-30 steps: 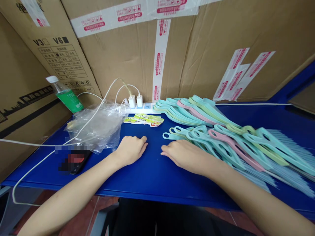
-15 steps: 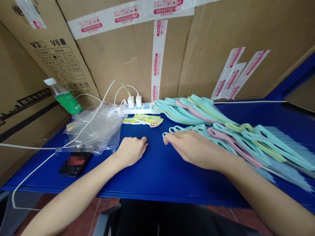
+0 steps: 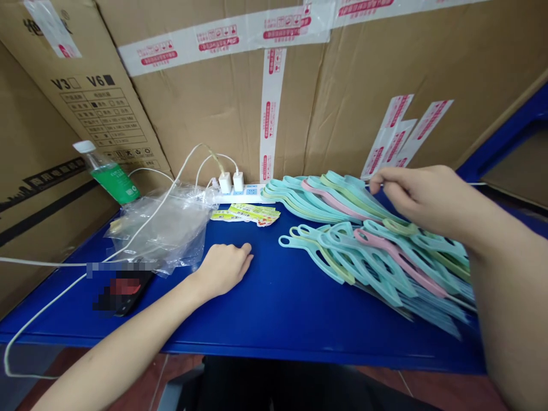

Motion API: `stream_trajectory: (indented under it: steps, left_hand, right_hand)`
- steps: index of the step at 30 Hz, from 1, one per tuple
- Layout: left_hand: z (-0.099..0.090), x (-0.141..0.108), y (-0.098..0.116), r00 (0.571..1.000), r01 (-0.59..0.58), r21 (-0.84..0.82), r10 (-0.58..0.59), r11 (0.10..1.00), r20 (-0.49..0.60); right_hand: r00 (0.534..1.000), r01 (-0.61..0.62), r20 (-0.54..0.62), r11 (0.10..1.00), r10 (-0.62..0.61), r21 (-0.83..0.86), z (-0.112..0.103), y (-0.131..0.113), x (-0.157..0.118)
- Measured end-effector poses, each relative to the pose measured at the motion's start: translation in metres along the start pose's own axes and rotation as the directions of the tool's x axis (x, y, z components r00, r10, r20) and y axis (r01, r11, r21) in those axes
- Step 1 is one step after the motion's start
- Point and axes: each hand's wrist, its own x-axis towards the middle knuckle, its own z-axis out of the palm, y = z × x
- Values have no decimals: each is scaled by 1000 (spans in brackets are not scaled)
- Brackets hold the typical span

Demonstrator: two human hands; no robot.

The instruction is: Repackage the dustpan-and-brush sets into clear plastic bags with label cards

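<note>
Open tabletop point(image 3: 274, 308) separates narrowly curled left hand point(image 3: 224, 267) from handles point(image 3: 387, 246) and front edge point(image 3: 274, 352); right hand point(image 3: 422, 191), grip unclear.

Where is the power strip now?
In the head view, the power strip is just left of centre, by the cardboard, between the clear plastic and the pastel handles.

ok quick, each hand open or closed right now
Left hand: closed loosely, nothing visible in it.
Right hand: palm hidden, can't tell whether open or closed.
</note>
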Motion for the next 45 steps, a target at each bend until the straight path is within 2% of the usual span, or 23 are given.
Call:
stream_trajectory:
  steps: [3, 5, 10, 15, 24, 35, 45]
  left_hand:
    - [0, 1, -1, 1000, 3, 0, -3, 1000, 10]
    - [0, 2, -1, 1000, 5, 0, -5, 1000, 17]
    - [-3, 3, 0, 999, 18, 12, -18, 1000, 35]
    - [-5, 2, 1, 999, 13, 10, -13, 1000, 32]
    - [-4, 1, -1, 1000, 1, 4, -1, 1000, 17]
    - [-2, 2, -1, 1000, 3, 19, -3, 1000, 20]
    - [-5, 1, 0, 1000, 10, 1, -10, 1000, 24]
  right_hand:
    - [993, -48, -111, 999, 46, -16, 8, 14, 2]
    - [990, -71, -122, 997, 65, -41, 13, 23, 3]
    - [988, -156, -9, 979, 156, -134, 17, 38, 6]
    - [981, -71, 168, 986, 97, -152, 20, 46, 7]
    - [954, -72, 283, 990, 103, -119, 25, 44, 9]
    - [946, -92, 301, 991, 117, -98, 25, 40, 9]
    - [954, -47, 295, 999, 51, -18, 26, 43, 9]
